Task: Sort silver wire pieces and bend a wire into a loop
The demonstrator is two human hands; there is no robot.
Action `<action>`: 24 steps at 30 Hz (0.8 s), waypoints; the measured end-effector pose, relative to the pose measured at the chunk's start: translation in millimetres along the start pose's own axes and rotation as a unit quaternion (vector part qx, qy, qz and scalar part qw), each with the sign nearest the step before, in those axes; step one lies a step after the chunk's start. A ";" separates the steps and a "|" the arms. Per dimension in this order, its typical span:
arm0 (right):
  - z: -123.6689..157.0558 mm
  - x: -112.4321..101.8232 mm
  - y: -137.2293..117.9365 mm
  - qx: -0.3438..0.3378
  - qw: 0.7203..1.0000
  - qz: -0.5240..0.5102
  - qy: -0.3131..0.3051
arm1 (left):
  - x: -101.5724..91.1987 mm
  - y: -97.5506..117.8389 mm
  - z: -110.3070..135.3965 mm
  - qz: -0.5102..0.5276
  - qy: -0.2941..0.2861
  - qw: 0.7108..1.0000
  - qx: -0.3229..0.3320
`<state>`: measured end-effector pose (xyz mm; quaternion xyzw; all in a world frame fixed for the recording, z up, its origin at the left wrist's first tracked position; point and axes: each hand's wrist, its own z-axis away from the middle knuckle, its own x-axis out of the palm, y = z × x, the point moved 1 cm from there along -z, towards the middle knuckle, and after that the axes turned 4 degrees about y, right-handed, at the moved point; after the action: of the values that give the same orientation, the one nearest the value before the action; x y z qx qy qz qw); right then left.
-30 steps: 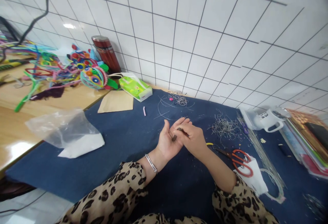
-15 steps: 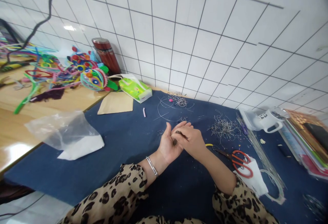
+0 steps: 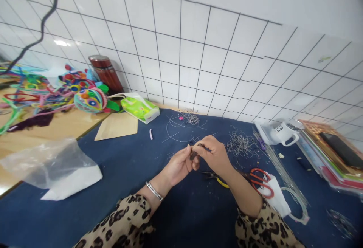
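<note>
Both my hands meet above the blue cloth [image 3: 124, 176], on a small dark brown piece [image 3: 194, 153]. What kind of thing it is I cannot make out, since fingers cover much of it. My left hand [image 3: 178, 166] pinches it from the left with thumb and curled fingers. My right hand [image 3: 216, 158] grips it from above and the right. Under my right forearm lie pliers [image 3: 222, 182] with a yellow handle, partly hidden. Just beyond my hands, thin loose wire [image 3: 177, 139] curves over the cloth.
Red-handled scissors [image 3: 268, 191] lie right of my arm on white paper. A tangled wire heap [image 3: 242, 144], long straight wires [image 3: 286, 168] and a white mug [image 3: 286, 134] stand farther right. To the left are a plastic bag [image 3: 61, 161], a brown envelope [image 3: 117, 127] and a red flask [image 3: 106, 74].
My left hand's fingers, stretched out before, have curled in around the dark brown piece. The pliers show more beneath my right arm. The view has swung right.
</note>
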<state>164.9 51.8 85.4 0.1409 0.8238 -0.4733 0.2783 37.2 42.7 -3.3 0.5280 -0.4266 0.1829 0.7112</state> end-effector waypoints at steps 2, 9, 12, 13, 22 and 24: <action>-0.6 -0.6 2.5 0.000 1.000 -0.010 0.007 | -0.8 3.2 1.0 -0.021 -0.031 0.999 0.002; 0.1 3.0 5.1 -0.022 0.999 -0.025 0.008 | -1.5 5.0 0.6 -0.044 -0.041 0.998 -0.002; 2.2 5.8 7.3 0.008 0.999 -0.037 0.019 | -0.3 4.0 0.9 -0.031 -0.034 0.999 0.003; 3.0 6.8 8.1 0.021 0.999 -0.041 0.023 | 0.1 3.6 1.1 -0.025 -0.030 0.999 0.002; 6.7 14.2 5.8 -0.015 0.999 -0.012 0.031 | 0.0 -3.0 0.4 -0.018 0.010 1.000 0.020; 7.2 14.6 4.3 -0.028 0.999 -0.005 0.035 | 0.3 -3.7 0.4 -0.022 0.012 0.999 0.023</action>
<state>157.7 47.4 70.9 0.1453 0.8467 -0.4465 0.2504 39.9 40.9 -5.1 0.5509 -0.4022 0.1832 0.7080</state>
